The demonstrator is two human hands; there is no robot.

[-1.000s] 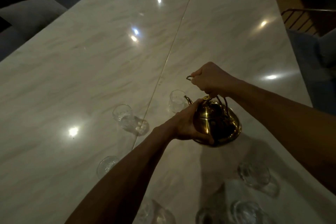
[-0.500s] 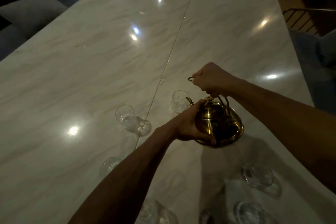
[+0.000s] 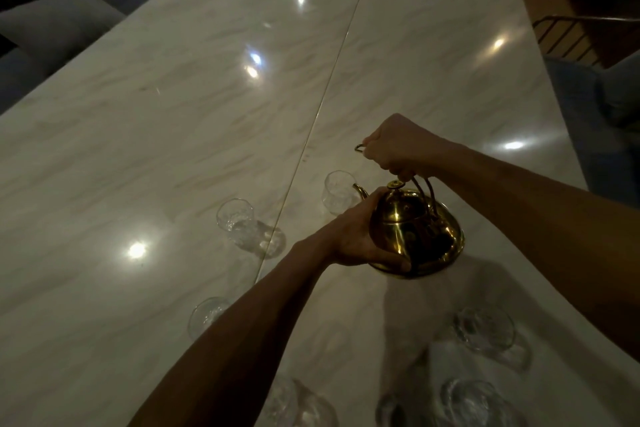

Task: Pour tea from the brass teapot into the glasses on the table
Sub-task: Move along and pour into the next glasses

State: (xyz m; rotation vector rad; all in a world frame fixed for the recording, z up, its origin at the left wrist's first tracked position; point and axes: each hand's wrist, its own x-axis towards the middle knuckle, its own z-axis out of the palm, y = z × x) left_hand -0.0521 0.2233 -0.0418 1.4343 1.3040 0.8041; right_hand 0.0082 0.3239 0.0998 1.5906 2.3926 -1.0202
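Gripped teapot [image 3: 415, 229] by handle [image 3: 423, 188] with right hand [image 3: 398, 146], cupped its body with left hand [image 3: 356, 236], over tabletop [image 3: 207, 114], spout [image 3: 360, 189] beside far glass [image 3: 336, 191]. Made out no tea in other glasses [image 3: 235, 218]; judged pouring barely begun.

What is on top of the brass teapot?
The brass teapot carries its domed lid with a small knob, and its wire handle rises into the right hand, which grips it. The handle's top is hidden inside that fist.

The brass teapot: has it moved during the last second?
No. The brass teapot keeps its place; its spout is as close to the glass beside it as before.
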